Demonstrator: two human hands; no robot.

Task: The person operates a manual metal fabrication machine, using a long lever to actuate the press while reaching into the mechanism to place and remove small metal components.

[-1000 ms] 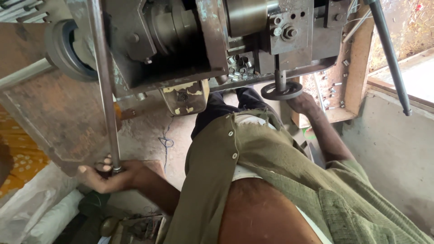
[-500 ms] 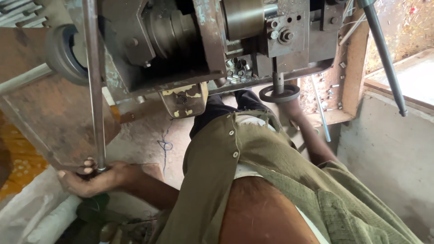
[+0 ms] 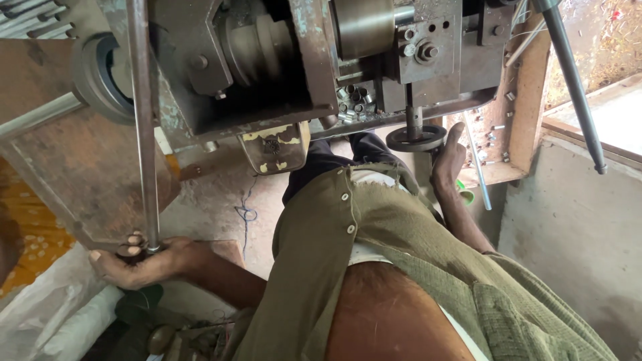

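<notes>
In the head view the person stands over a worn grey metal lathe-like machine (image 3: 267, 73) and works it with both hands. The left hand (image 3: 144, 261) is closed around the lower end of a long thin steel rod (image 3: 142, 127); its fingers (image 3: 134, 241) wrap the rod fully, and the rod runs up past the left edge of the machine and out of the top of the picture. The right hand (image 3: 447, 160) rests against a small round dark handwheel (image 3: 416, 138) under the machine's front edge; the fingers lie half curled beside the rim, and whether they truly clamp it cannot be told. A cluster of small bright metal pieces (image 3: 353, 101) lies inside the machine near its middle, which suggests some pieces are already made. Judging from the long rod, much stock is left to feed, so the work looks to be in mid course
</notes>
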